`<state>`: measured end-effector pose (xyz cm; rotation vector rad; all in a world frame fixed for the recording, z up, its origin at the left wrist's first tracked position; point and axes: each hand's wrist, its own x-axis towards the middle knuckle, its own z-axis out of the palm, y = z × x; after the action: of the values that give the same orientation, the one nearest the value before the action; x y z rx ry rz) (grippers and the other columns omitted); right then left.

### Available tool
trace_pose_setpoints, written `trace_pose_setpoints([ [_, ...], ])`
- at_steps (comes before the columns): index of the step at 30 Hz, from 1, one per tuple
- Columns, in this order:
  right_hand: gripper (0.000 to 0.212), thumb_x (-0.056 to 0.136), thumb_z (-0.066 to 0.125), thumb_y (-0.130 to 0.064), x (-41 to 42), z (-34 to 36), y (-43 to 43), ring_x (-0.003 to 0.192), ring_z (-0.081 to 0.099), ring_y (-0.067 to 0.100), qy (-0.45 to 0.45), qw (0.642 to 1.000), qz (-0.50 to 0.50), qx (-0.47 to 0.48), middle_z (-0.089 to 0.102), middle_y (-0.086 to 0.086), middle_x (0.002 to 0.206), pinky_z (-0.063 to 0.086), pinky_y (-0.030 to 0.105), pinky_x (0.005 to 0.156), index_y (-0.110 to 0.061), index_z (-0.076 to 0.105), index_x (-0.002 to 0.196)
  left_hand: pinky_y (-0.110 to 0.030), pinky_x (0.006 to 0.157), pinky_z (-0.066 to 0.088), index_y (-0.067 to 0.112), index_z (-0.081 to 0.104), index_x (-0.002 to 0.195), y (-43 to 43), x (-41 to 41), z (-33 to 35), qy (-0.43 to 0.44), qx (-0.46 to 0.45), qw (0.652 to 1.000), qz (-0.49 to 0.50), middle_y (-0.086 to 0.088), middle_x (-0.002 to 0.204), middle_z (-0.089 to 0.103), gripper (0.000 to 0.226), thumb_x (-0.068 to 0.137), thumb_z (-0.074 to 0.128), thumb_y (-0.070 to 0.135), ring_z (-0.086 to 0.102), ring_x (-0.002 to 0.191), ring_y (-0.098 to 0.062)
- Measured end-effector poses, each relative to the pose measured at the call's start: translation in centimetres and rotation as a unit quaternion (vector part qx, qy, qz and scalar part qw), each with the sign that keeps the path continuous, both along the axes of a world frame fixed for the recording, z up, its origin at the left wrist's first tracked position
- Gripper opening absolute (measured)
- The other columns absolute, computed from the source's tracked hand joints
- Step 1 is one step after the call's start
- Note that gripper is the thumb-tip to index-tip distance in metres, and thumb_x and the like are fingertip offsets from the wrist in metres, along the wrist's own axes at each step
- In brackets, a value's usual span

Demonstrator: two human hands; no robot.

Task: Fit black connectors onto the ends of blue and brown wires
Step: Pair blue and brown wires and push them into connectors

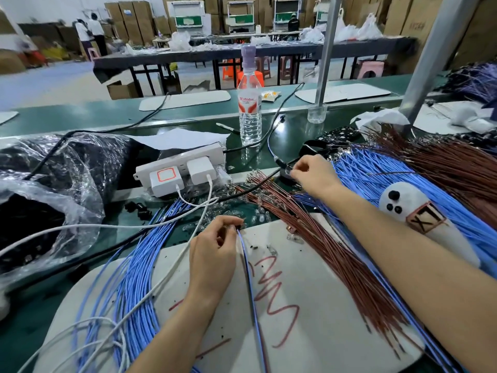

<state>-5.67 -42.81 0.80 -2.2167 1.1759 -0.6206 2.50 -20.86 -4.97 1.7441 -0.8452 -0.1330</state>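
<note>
Left hand [215, 246]: fingertips pinch a black connector [240, 226]; one blue wire [248, 270] runs from it across the white board [309, 305]. Right hand [313, 172]: arm outstretched, fingers curled by the far wire ends, contents unclear. Step, judged: fetching the second wire. Next: single one from the brown wires [336, 254] and align its terminal with the free slot
</note>
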Motion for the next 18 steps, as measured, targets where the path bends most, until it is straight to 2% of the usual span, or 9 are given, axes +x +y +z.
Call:
trace_pose_setpoints([
  [2,0.008,0.095,0.055,-0.013,-0.5,1.1,0.3,0.075,0.061,0.023,-0.112,0.991,0.015,0.07,0.063,0.01,0.091,0.051,0.033,0.067,-0.011,0.056,0.087,-0.024,0.049,0.041,0.032,0.067,0.084,0.0,0.0,-0.1,-0.001,-0.003,1.0,-0.003,0.021,0.078,0.068,0.027,0.093,0.055,0.009,0.05,0.051,-0.007],
  [4,0.01,0.097,0.051,-0.007,-1.1,2.5,0.7,0.052,0.061,0.017,-0.203,0.959,0.043,0.195,0.066,0.009,0.075,0.053,0.027,0.049,-0.01,0.053,0.088,-0.023,0.046,0.037,0.031,0.067,0.084,0.0,0.0,-0.1,-0.009,0.0,1.0,-0.003,0.016,0.068,0.065,0.027,0.093,0.055,0.009,0.045,0.047,-0.006],
  [5,0.009,0.097,0.05,-0.005,-1.5,3.3,0.9,0.047,0.06,0.014,-0.222,0.943,0.058,0.24,0.067,0.008,0.07,0.052,0.025,0.046,-0.009,0.053,0.09,-0.022,0.046,0.035,0.031,0.066,0.084,0.0,0.0,-0.1,-0.013,0.002,1.0,-0.003,0.015,0.062,0.062,0.027,0.093,0.055,0.009,0.043,0.047,-0.006],
  [7,0.008,0.095,0.051,0.0,-2.2,4.3,1.2,0.051,0.064,0.014,-0.203,0.933,0.088,0.285,0.069,0.009,0.074,0.056,0.026,0.05,-0.006,0.056,0.097,-0.019,0.046,0.034,0.032,0.066,0.083,0.1,0.1,-0.2,-0.018,0.001,1.0,-0.005,0.015,0.058,0.059,0.027,0.093,0.055,0.009,0.045,0.047,-0.005],
  [10,0.013,0.094,0.053,0.001,-2.9,4.6,2.6,0.063,0.066,0.016,-0.103,0.937,0.142,0.301,0.072,0.012,0.085,0.058,0.026,0.059,-0.001,0.064,0.099,-0.014,0.048,0.038,0.034,0.064,0.09,0.0,0.1,-0.2,-0.019,0.003,1.0,-0.008,0.014,0.064,0.063,0.025,0.093,0.057,0.011,0.051,0.05,-0.003],
  [12,0.011,0.093,0.055,0.0,-2.7,3.8,4.6,0.058,0.06,0.015,-0.043,0.941,0.189,0.279,0.071,0.013,0.081,0.05,0.024,0.053,0.003,0.065,0.094,-0.02,0.054,0.044,0.035,0.061,0.105,-0.1,0.0,-0.3,-0.006,-0.012,1.0,-0.017,0.014,0.069,0.064,0.021,0.095,0.055,0.018,0.05,0.05,-0.002],
  [14,0.009,0.092,0.056,-0.003,-2.1,2.5,7.0,0.055,0.056,0.014,0.0,0.929,0.245,0.276,0.069,0.01,0.075,0.045,0.024,0.051,-0.002,0.064,0.087,-0.029,0.057,0.047,0.034,0.055,0.12,-0.2,0.0,-0.2,0.027,-0.045,0.998,-0.032,0.011,0.072,0.066,0.025,0.095,0.051,0.034,0.049,0.05,-0.005],
  [16,0.011,0.093,0.057,-0.007,-1.5,1.2,9.0,0.054,0.058,0.014,0.028,0.913,0.284,0.29,0.068,0.007,0.07,0.047,0.022,0.051,-0.009,0.061,0.082,-0.027,0.052,0.045,0.038,0.056,0.116,0.0,0.2,0.0,0.05,-0.08,0.995,-0.041,0.008,0.071,0.067,0.028,0.089,0.048,0.042,0.047,0.048,-0.009],
  [18,0.014,0.093,0.057,-0.008,-1.0,0.5,9.9,0.053,0.058,0.014,0.019,0.906,0.291,0.309,0.066,0.005,0.066,0.048,0.022,0.051,-0.011,0.06,0.08,-0.024,0.047,0.043,0.038,0.061,0.104,0.1,0.6,0.1,0.06,-0.1,0.993,-0.037,-0.001,0.071,0.068,0.016,0.092,0.053,0.032,0.048,0.048,-0.011],
])
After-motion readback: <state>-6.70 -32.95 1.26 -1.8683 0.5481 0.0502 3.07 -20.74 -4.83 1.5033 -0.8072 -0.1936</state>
